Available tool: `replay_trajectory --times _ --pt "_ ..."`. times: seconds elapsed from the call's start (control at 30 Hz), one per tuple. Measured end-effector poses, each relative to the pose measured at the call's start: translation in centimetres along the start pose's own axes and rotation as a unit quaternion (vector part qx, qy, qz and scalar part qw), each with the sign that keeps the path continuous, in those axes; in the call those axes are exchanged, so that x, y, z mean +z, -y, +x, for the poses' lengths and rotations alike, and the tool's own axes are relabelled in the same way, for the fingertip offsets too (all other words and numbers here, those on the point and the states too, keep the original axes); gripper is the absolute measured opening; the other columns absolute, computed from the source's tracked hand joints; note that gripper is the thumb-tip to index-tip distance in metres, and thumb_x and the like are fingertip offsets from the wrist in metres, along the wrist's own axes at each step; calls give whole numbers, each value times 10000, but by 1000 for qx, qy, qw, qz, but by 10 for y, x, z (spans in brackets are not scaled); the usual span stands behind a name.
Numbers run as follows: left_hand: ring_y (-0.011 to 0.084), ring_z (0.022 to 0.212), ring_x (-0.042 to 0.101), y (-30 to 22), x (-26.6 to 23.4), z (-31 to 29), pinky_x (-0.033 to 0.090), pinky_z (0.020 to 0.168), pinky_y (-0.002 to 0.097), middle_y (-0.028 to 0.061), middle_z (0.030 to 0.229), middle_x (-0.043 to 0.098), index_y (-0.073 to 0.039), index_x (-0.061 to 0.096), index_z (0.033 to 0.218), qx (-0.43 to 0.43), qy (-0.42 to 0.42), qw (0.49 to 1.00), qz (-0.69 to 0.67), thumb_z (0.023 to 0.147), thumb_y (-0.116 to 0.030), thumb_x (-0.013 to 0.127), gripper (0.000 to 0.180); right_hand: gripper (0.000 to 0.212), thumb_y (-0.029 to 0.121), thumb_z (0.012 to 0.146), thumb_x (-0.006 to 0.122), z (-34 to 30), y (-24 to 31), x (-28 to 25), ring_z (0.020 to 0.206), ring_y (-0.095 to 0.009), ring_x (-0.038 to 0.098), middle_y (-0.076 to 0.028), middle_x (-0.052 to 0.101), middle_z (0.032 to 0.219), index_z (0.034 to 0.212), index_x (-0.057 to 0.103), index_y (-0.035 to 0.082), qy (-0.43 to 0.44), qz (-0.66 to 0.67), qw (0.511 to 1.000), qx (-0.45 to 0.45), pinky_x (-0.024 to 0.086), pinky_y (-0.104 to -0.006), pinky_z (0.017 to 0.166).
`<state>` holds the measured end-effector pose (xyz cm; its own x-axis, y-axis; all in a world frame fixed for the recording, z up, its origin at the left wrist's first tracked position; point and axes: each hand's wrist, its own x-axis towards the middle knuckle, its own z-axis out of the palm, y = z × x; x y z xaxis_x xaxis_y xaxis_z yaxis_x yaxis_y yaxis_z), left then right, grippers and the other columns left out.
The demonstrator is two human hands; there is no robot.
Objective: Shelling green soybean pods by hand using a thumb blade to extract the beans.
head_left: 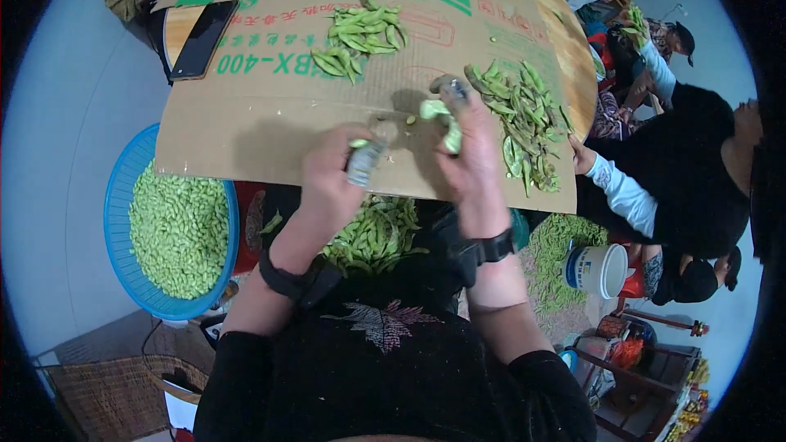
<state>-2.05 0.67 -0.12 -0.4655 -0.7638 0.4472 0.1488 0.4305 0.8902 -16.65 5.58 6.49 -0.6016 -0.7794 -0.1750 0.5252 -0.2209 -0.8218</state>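
While bent over a cardboard sheet (221, 106), gripping a pale green pod (435, 110) above it in the right hand (471, 143); holding the left hand (326, 176) curled, perhaps around a small green piece (359, 144), too blurred to tell surely. Facing a heap of pods (524, 110) beside the right hand, and working near a blue basket (117, 237) full of shelled beans (180, 233), at left.

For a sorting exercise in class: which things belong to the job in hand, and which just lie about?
Job in hand:
pale green pod in the right hand
pods piled on the cardboard sheet
blue basket of shelled beans

Seemingly just lying about:
black phone
brown wickerwork
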Motion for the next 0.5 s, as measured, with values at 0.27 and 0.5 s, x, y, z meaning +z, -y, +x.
replay_trajectory --times 0.27,0.5 --pt "38 512 345 -1 -32 6 214 410 159 5 703 456 -82 459 869 -250 -3 878 -408 912 -129 362 116 239 226 791 540 126 6 -15 798 -356 598 -212 617 829 921 610 39 89 -701 670 -230 474 -395 710" --pt "38 505 343 -2 -40 10 226 428 165 -13 673 441 -53 491 914 -272 42 862 -425 852 -39 381 126 284 237 748 586 173 -18 -19 831 -370 583 -230 604 851 901 589 -2 120 -759 572 -288 462 -422 746"
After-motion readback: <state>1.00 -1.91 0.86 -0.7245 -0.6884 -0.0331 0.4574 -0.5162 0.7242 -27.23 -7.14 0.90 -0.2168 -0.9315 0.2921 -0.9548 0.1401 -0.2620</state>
